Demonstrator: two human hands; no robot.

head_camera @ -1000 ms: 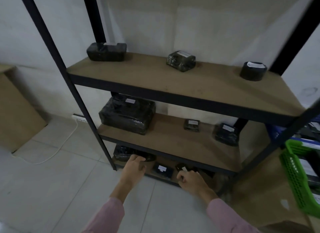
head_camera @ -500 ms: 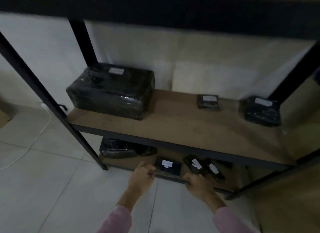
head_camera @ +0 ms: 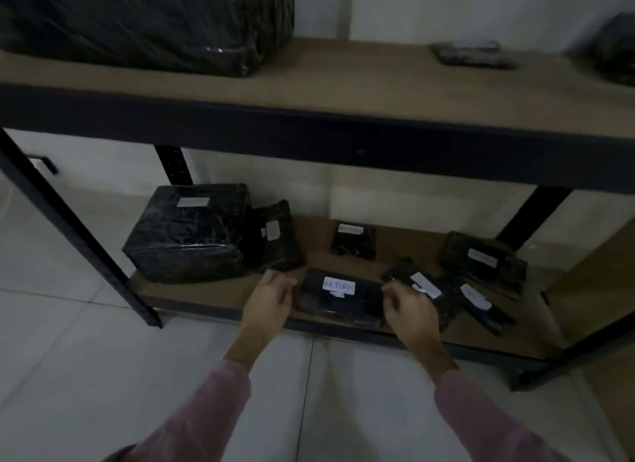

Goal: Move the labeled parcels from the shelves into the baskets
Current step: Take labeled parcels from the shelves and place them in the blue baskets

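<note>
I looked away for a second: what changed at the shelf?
Both hands moved forward to the RETURN parcel: left hand at its left end, right hand curled over its right end. The parcel still lies on the bottom shelf; other parcels unmoved.

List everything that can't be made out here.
- Baskets: outside the head view's frame.
- Labels besides that on the RETURN parcel, such as the corner parcel label: blurred, unreadable.
- Large parcel on the upper shelf: cut by the top edge.
- Whether left hand and right hand have a grip on the RETURN parcel: fingertips hidden.
</note>
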